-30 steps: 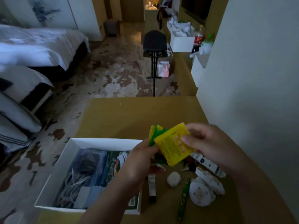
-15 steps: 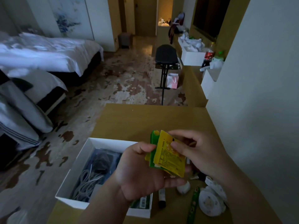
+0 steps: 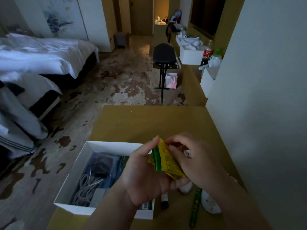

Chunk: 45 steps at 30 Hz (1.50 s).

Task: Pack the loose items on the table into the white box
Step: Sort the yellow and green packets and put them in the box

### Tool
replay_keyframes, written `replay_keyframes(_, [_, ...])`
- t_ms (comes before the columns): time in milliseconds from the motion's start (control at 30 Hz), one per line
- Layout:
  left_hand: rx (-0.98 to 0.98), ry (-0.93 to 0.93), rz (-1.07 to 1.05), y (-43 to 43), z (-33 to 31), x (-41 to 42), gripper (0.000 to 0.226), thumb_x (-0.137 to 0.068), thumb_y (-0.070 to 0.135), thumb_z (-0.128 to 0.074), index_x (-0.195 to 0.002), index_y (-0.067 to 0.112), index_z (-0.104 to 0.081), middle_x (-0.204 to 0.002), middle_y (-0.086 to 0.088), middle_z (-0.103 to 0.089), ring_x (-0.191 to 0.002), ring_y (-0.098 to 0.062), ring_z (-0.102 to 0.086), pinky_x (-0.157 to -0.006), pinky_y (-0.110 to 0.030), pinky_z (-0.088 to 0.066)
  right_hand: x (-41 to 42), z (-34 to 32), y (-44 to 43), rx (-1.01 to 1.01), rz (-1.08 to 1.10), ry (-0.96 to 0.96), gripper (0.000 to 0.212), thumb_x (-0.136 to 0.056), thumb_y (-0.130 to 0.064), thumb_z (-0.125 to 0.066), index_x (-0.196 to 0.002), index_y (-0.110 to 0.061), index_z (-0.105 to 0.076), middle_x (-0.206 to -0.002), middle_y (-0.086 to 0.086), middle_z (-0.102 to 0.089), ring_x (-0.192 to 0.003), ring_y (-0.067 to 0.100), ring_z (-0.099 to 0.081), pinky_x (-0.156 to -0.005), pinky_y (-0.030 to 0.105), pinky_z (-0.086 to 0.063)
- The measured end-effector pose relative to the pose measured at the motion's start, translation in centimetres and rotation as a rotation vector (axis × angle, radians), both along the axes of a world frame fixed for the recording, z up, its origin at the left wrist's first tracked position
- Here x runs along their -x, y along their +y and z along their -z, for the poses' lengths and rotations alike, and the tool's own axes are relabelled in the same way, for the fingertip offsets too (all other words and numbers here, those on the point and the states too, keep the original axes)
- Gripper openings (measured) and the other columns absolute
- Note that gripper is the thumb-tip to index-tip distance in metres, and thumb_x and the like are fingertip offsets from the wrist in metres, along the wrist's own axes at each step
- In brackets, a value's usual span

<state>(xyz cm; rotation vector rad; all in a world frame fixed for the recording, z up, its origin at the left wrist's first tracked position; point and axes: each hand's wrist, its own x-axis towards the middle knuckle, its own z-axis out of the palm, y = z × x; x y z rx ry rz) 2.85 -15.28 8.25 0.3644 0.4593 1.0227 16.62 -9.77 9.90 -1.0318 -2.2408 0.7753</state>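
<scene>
Both hands hold a small stack of yellow and green sachets (image 3: pixel 163 161) above the table, just right of the white box (image 3: pixel 78 165). My left hand (image 3: pixel 146 176) cups the stack from below and behind. My right hand (image 3: pixel 191 156) pinches its upper right edge. The box lies open and holds white cables (image 3: pixel 88 185), dark pouches and a green packet. On the table under my hands lie a small dark-tipped tube (image 3: pixel 164 200), a white ball-like item (image 3: pixel 186 187), a green strip (image 3: pixel 195 206) and a white round item (image 3: pixel 210 205).
The wooden table (image 3: pixel 149 122) runs along a white wall on the right. Beyond it stand a black stool (image 3: pixel 163 55), a pink bag (image 3: pixel 172 80) and a counter with white boxes and bottles. Beds fill the left side over a patterned floor.
The sachets have been gathered from a fanned spread into a tight stack between both hands. The camera has tipped and shifted, so the box and hands sit lower right in view.
</scene>
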Motion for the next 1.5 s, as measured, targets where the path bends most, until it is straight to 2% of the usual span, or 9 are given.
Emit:
replay_keyframes(133, [0.060,0.211,-0.047,0.2,0.2,-0.5,0.050,-0.072,0.045,-0.069,-0.112,0.015,-0.067,-0.102,-0.008,-0.068,-0.090,-0.020,-0.065,-0.080,-0.033,-0.048,-0.2,0.4,-0.1,0.037,-0.019,0.033,0.025,-0.091,-0.045,-0.049,-0.111,-0.034,-0.057,-0.106,-0.016,-0.056,-0.099,-0.005,-0.053,-0.081,0.018,-0.047])
replay_keyframes(267, [0.104,0.209,-0.085,0.3,0.3,-0.1,0.068,-0.071,0.042,-0.071,-0.126,0.005,-0.055,-0.105,-0.013,-0.059,-0.094,-0.024,-0.060,-0.081,-0.035,-0.049,-1.5,0.1,0.1,0.251,-0.217,0.027,0.081,-0.065,-0.080,-0.054,-0.136,-0.053,-0.026,-0.138,-0.032,-0.030,-0.123,-0.013,-0.036,-0.093,0.018,-0.046])
replay_keyframes(400, [0.067,0.236,0.012,0.1,0.2,-0.2,0.053,-0.074,0.041,-0.068,-0.118,0.012,-0.065,-0.116,-0.012,-0.067,-0.106,-0.026,-0.064,-0.086,-0.036,-0.054,-1.0,0.7,-0.3,0.248,-0.223,-0.208,0.120,-0.050,-0.076,-0.069,-0.139,-0.056,0.009,-0.149,-0.030,-0.013,-0.135,-0.001,-0.022,-0.109,0.035,-0.033])
replay_keyframes(567, [-0.009,0.307,0.022,-0.1,0.2,-0.5,0.041,-0.072,0.038,-0.068,-0.107,0.016,-0.072,-0.109,-0.009,-0.070,-0.103,-0.024,-0.065,-0.093,-0.037,-0.047,-0.6,0.9,-0.2,0.081,-0.162,-0.172,0.080,-0.058,-0.060,-0.070,-0.126,-0.049,-0.030,-0.114,-0.022,-0.046,-0.108,0.000,-0.045,-0.090,0.034,-0.048])
replay_keyframes(700, [-0.036,0.264,0.022,-0.1,-0.4,-0.2,0.050,-0.074,0.048,-0.064,-0.109,0.013,-0.070,-0.101,-0.009,-0.070,-0.090,-0.024,-0.066,-0.079,-0.034,-0.051,-0.9,0.5,-0.2,0.124,-0.171,-0.087,0.072,-0.060,-0.065,-0.068,-0.115,-0.067,-0.022,-0.114,-0.024,-0.045,-0.108,0.000,-0.048,-0.088,0.032,-0.050])
replay_keyframes(1000, [-0.053,0.262,0.033,-0.3,-0.4,0.6,0.059,-0.057,0.050,-0.082,-0.104,0.016,-0.073,-0.104,-0.008,-0.073,-0.097,-0.021,-0.069,-0.074,-0.030,-0.056,-0.7,-0.3,-0.6,0.147,-0.226,-0.131,0.086,-0.048,-0.072,-0.073,-0.110,-0.075,-0.015,-0.115,-0.038,-0.032,-0.112,-0.004,-0.040,-0.095,0.038,-0.047])
replay_keyframes(1167, [-0.057,0.333,0.016,-0.5,-0.4,0.1,0.055,-0.056,0.055,-0.080,-0.101,0.024,-0.074,-0.107,-0.003,-0.073,-0.103,-0.018,-0.067,-0.077,-0.027,-0.056,-0.8,0.0,-0.8,0.113,-0.225,-0.179,0.093,-0.048,-0.074,-0.071,-0.125,-0.053,-0.025,-0.103,-0.049,-0.028,-0.105,-0.008,-0.037,-0.091,0.035,-0.045])
replay_keyframes(1300, [-0.013,0.332,-0.016,-0.4,-0.2,-0.3,0.051,-0.068,0.050,-0.072,-0.109,0.020,-0.070,-0.117,-0.008,-0.068,-0.110,-0.021,-0.064,-0.081,-0.029,-0.055,-0.7,0.1,-1.2,0.064,-0.214,-0.180,0.091,-0.050,-0.071,-0.073,-0.123,-0.051,-0.022,-0.101,-0.057,-0.021,-0.106,-0.022,-0.029,-0.088,0.024,-0.036])
replay_keyframes(1500, [0.015,0.307,-0.036,-0.3,-0.1,-0.2,0.049,-0.076,0.046,-0.066,-0.111,0.012,-0.069,-0.112,-0.013,-0.070,-0.105,-0.026,-0.066,-0.080,-0.033,-0.055,-1.4,-0.1,-1.0,0.323,-0.280,-0.074,0.109,-0.053,-0.071,-0.073,-0.139,-0.054,-0.008,-0.139,-0.032,-0.030,-0.124,-0.010,-0.036,-0.101,0.026,-0.043])
